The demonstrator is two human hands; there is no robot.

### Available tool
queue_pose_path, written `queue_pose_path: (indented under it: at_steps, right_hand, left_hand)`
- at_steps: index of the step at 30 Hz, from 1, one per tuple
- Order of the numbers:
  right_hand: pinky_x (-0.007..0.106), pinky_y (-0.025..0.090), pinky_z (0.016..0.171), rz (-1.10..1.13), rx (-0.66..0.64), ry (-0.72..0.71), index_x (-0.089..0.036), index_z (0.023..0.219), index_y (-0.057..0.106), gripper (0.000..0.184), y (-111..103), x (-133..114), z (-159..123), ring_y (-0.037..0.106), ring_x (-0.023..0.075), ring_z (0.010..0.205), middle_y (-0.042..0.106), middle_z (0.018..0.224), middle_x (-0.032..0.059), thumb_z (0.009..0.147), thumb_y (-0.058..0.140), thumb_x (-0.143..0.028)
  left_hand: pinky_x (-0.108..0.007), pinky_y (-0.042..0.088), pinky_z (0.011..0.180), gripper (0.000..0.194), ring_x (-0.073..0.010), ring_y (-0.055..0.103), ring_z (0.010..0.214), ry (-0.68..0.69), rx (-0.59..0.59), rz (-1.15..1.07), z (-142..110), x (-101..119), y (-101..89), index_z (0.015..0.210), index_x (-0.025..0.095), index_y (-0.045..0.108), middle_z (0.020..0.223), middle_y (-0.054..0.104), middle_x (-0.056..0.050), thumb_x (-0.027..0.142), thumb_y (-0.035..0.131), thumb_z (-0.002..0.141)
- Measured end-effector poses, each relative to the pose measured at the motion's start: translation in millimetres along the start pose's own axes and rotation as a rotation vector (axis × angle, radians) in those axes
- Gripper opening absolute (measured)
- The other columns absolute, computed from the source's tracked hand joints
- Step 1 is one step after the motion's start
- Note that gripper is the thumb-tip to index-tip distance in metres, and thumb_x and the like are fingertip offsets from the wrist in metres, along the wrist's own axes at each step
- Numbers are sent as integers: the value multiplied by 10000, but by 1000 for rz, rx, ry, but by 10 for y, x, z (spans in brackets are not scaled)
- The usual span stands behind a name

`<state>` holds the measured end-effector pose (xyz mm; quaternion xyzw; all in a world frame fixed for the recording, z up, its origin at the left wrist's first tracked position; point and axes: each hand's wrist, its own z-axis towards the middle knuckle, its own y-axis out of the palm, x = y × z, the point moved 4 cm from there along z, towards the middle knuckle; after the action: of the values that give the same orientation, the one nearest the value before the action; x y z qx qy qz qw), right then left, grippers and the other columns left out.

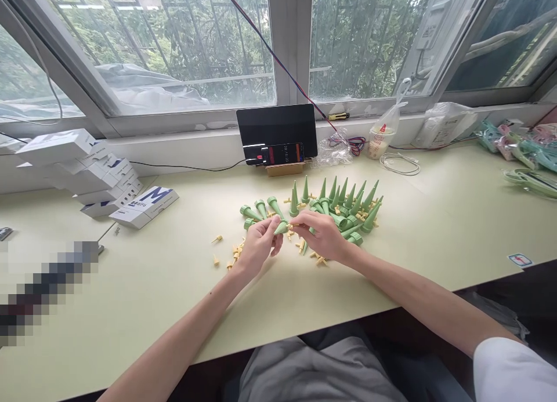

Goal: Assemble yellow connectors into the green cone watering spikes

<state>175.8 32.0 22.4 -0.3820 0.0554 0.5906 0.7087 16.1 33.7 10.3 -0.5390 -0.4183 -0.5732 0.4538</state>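
Note:
My left hand [257, 243] is closed on a green plastic watering spike [281, 228], whose tip points down to the left. The thumb and finger of my right hand [322, 232] pinch a small yellow valve piece [290, 226] at the spike's wide end; the fingers partly hide where the two meet. Behind my right hand many green spikes [343, 205] stand or lie in a cluster, several fitted with yellow pieces. More green spikes [261, 207] lie just beyond my left hand. Loose yellow pieces [237, 251] are scattered beside my left wrist.
A black tablet [276, 126] and a phone [285, 154] lean at the back of the table [174, 286]. Stacked white boxes [87, 164] stand left. A bagged drink cup [383, 136], a coiled white cable [399, 164] and plastic-wrapped items [522, 141] lie right.

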Motion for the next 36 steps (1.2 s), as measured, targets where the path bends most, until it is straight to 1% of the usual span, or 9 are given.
queue_pose_path:
  at_steps: [10,14,17,20,24,27,31,33,36]
  right_hand:
    - [260,440,592,75,31,6,-204,847,639,159,-19,-29,20,540,137,618,629,712,19,972,566,-269]
    - [257,468,585,111,59,33,-196,834,645,159,-11,-44,23,548,125,592,643,717,16,958,585,-275]
    - [251,493,570,198,82,119,-187,880,650,131,-10,-26,17,576,118,581,650,736,17,950,596,-283]
    - [242,503,539,304,93,221,-179,902,636,156,-10,1,11,581,108,550,631,728,10,957,584,-315]
    - [243,510,517,403,89,329,-181,916,613,219,8,36,-1,593,112,556,630,736,12,955,582,-394]
    - [236,500,480,477,72,383,-184,919,584,237,34,54,-14,606,116,546,646,729,12,941,599,-419]
    - [214,462,403,541,22,435,-181,831,558,271,44,52,-9,588,105,472,640,672,-2,923,619,-428]
    - [212,448,368,612,-5,491,-182,803,544,295,39,53,3,573,104,426,637,637,-12,907,634,-443]
    - [207,419,320,771,-76,612,-186,771,516,340,43,60,21,558,110,382,627,582,-26,864,681,-469]
  left_hand:
    - [-221,302,402,510,-66,367,409,-14,14,5,0,-5,-2,613,172,503,489,463,23,588,539,908]
    - [-229,321,406,507,-71,381,403,30,41,80,-9,22,-9,623,176,506,494,463,24,584,509,925]
    - [-235,364,435,479,-75,432,418,103,94,167,-14,41,-29,698,176,544,547,518,16,585,478,939]
    - [-244,427,481,446,-94,496,461,136,77,181,-19,43,-24,884,181,605,607,567,10,588,436,955]
    - [-247,450,485,397,-90,536,497,162,52,181,-25,52,-17,1119,192,600,783,626,-8,535,543,926]
    - [-237,438,475,356,-86,520,483,193,40,203,-21,45,-20,1102,183,626,694,593,13,483,592,914]
    - [-225,434,460,327,-87,501,464,217,27,197,-10,23,-19,1079,177,672,561,526,37,452,592,922]
    - [-222,458,457,316,-87,529,482,230,26,186,-11,25,-13,1075,179,687,617,560,21,439,603,917]
    - [-218,492,443,301,-87,587,525,266,37,195,-20,39,-7,1065,184,700,815,628,-29,427,608,913]
